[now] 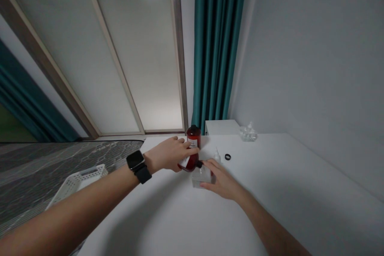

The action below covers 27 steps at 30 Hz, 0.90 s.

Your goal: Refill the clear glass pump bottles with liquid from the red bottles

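Note:
My left hand (172,153), with a black watch on its wrist, grips a dark red-brown bottle (191,163) with a white label, held tilted. Just behind it another red-brown bottle (193,132) with a black top stands upright. My right hand (220,178) has its thumb and fingers around a clear square bottle (197,181) on the white table. Where the two held bottles meet is a small black part (199,164); which one it belongs to I cannot tell. A clear pointed nozzle piece (217,155) stands beyond my right fingers.
On the white table (180,224) lies a black ring (228,157). Farther back are a crumpled clear plastic item (248,133) and a white box (222,127). A white perforated basket (76,180) sits lower left, off the table. A wall runs along the right.

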Motion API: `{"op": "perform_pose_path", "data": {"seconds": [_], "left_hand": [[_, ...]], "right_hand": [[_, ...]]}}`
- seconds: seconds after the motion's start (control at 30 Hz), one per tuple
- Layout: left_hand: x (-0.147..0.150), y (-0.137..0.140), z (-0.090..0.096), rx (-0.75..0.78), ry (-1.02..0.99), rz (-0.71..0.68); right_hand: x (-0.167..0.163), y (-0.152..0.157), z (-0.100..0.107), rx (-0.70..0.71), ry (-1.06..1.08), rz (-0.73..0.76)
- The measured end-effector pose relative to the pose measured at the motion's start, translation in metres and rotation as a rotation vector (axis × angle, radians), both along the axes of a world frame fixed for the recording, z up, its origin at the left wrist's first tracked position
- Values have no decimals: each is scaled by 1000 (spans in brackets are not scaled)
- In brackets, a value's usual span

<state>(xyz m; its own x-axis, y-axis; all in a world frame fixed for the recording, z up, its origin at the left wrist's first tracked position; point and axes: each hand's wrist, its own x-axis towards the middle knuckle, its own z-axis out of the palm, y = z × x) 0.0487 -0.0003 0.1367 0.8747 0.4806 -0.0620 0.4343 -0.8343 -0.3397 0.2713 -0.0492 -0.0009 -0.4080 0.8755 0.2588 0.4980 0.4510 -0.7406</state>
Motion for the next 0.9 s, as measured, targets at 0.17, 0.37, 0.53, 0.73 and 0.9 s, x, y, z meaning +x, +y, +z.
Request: {"op": "perform_pose_path", "data": {"seconds": [0.17, 0.37, 0.53, 0.73, 0.9], "left_hand": [[-5, 2, -7, -41, -58, 14], [-12, 1, -16, -89, -128, 60], [-20, 0, -23, -151, -201, 106], [-30, -4, -37, -231, -375, 152], [-42, -12, -54, -308, -611, 165]], "right_hand": [[0, 1, 0, -3, 5, -5], [1, 2, -4, 26, 30, 19], [1, 3, -5, 33, 31, 14], [1, 2, -3, 14, 32, 20], [-1, 1, -5, -4, 41, 14]]}}
